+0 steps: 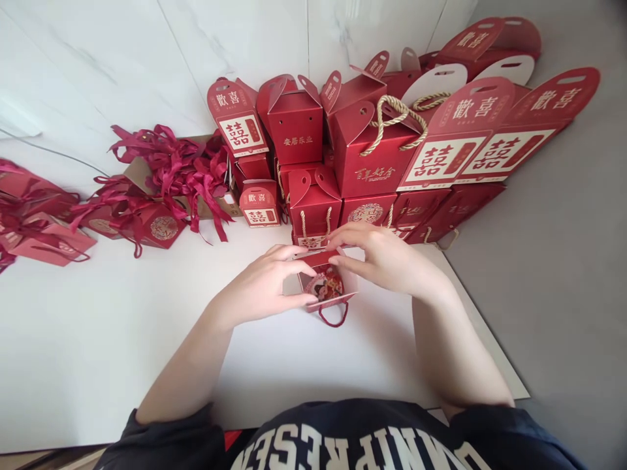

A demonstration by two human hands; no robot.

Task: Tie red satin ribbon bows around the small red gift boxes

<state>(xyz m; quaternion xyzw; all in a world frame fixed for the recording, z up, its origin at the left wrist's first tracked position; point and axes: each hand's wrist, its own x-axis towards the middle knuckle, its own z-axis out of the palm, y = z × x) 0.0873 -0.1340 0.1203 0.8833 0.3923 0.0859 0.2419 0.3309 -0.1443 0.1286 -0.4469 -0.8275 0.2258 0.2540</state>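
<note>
In front of me a small red gift box (pixel 351 285) stands open at the top, with a dark red cord handle (pixel 334 321) hanging over its near side. Inside lies a red packet (pixel 327 284) printed with cartoon figures. My left hand (pixel 267 285) grips the box from the left, its thumb at the near rim and its fingers towards the back. From the right, my right hand (pixel 379 258) holds the raised back flap (pixel 317 259) between thumb and fingers. Part of the box's far side is hidden behind my fingers.
Red gift boxes (pixel 372 160), some with rope handles, are stacked behind my hands, reaching the grey surface at right. Left of them, a cardboard box (pixel 223 202) overflows with dark red ribbons (pixel 171 163). Ribboned boxes (pixel 53 238) sit farther left on the white table (pixel 122 326).
</note>
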